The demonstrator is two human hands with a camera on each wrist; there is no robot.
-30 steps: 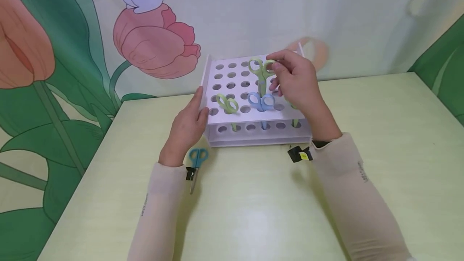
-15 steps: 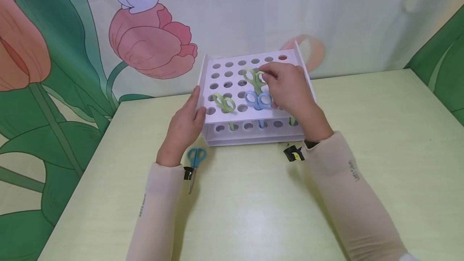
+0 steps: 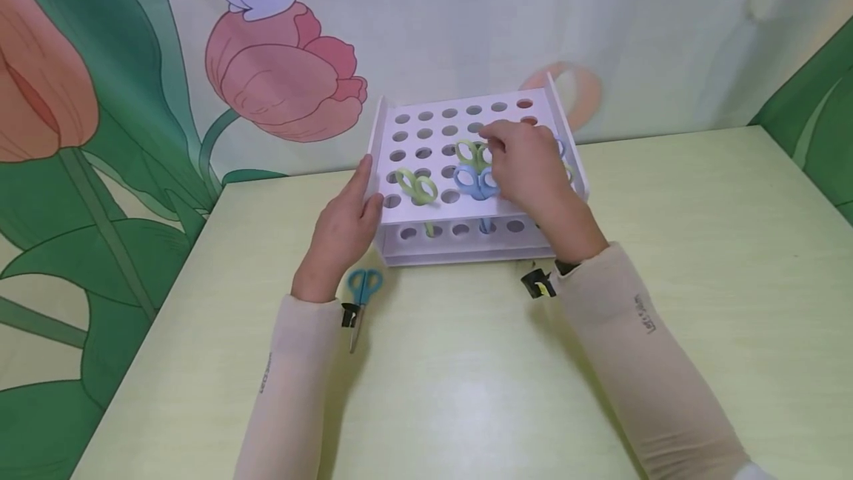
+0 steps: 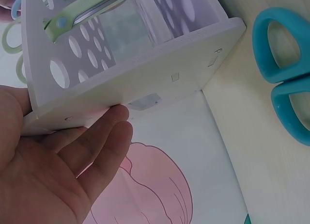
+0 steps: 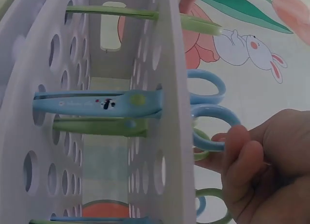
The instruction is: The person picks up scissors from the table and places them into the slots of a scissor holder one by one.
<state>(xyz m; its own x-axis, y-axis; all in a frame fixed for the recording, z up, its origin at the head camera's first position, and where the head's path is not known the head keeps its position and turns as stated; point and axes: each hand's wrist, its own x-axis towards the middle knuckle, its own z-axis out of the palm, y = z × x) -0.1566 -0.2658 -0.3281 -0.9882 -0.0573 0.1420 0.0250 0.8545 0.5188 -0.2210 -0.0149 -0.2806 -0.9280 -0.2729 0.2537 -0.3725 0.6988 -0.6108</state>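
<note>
Right hand (image 3: 533, 169) above the white rack (image 3: 440, 215), back of hand up, forearm reaching in from lower right; fingers bent, thumb and index nearly together, pinching the handle of the green scissors (image 3: 474, 160). These stand in the rack, blades down through the holes, just behind the blue scissors (image 3: 476, 187). Left hand (image 3: 343, 232): fingers nearly straight, against rack's left side panel; thumb apart, at its front edge.

You wear beige sleeves (image 3: 660, 384) with small dark lettering (image 3: 644, 314); black tabs (image 3: 535, 284) protrude at your cuffs (image 3: 589, 272), the right one marked yellow.
</note>
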